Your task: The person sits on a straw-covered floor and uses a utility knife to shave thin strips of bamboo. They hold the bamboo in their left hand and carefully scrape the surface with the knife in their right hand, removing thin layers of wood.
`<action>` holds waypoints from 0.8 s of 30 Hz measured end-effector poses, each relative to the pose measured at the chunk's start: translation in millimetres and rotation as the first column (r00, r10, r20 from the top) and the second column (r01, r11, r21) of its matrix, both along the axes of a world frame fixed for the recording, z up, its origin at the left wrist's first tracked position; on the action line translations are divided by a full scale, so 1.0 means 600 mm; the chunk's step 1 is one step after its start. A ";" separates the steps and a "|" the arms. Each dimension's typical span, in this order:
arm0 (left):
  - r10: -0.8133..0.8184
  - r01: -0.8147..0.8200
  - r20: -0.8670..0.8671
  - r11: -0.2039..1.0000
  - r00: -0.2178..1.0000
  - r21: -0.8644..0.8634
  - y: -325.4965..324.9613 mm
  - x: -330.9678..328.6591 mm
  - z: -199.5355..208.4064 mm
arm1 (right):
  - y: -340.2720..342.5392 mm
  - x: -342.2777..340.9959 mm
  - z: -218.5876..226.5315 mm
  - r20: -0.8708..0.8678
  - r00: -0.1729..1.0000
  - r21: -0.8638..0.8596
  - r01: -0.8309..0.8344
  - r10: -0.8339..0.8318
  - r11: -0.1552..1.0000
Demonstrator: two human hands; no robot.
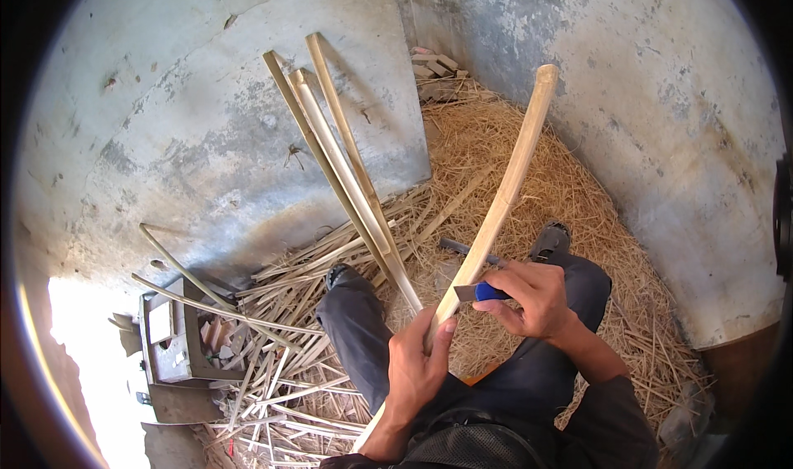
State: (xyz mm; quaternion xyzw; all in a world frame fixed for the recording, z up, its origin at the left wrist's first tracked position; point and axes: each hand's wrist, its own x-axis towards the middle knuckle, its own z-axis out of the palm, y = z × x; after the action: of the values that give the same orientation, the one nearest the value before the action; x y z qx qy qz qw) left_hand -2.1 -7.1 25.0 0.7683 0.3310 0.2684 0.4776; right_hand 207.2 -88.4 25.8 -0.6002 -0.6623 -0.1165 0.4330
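A long pale strip (pixel 508 180), seemingly split bamboo, slants up from my lap toward the far right. My left hand (pixel 417 360) is closed round its lower part, thumb along the near side. In my right hand (pixel 535 299) is a short knife (pixel 489 291) with a blue handle. Its flat grey blade lies across the strip just above my left hand; whether the edge bites in cannot be made out. A dark metal bar (pixel 457 246) shows beyond the blade, partly hidden behind the strip.
Several more split lengths (pixel 330 138) lean on the left wall. Loose strips (pixel 285 370) litter the floor at left beside a small open box (pixel 169 345) of rubble. Shavings (pixel 570 196) cover the floor ahead and right, up to the right wall (pixel 661 122). My legs are spread either side.
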 end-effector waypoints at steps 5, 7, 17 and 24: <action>0.047 -0.046 -0.018 0.997 0.999 0.056 -0.008 -0.001 0.011 | 0.001 -0.009 0.008 0.023 0.999 0.004 0.029 -0.029 1.000; 0.055 -0.054 -0.027 0.998 0.998 0.041 -0.010 -0.003 0.012 | 0.002 -0.011 0.010 0.036 0.999 -0.001 0.039 -0.038 0.999; 0.039 -0.039 -0.058 0.999 0.998 -0.001 -0.005 -0.020 0.002 | 0.002 -0.016 0.011 0.079 0.992 -0.026 0.097 -0.095 0.995; -0.004 -0.004 -0.163 0.999 0.987 -0.051 -0.028 -0.068 -0.021 | 0.028 0.105 0.024 -0.090 0.929 0.147 0.368 -0.358 0.918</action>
State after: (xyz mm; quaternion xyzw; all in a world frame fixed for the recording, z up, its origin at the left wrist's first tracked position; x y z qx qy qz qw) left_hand -43.0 -23.6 12.5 0.7751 0.3760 0.1958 0.4684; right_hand 270.5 -71.7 40.0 -0.6789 -0.5142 -0.2295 0.4711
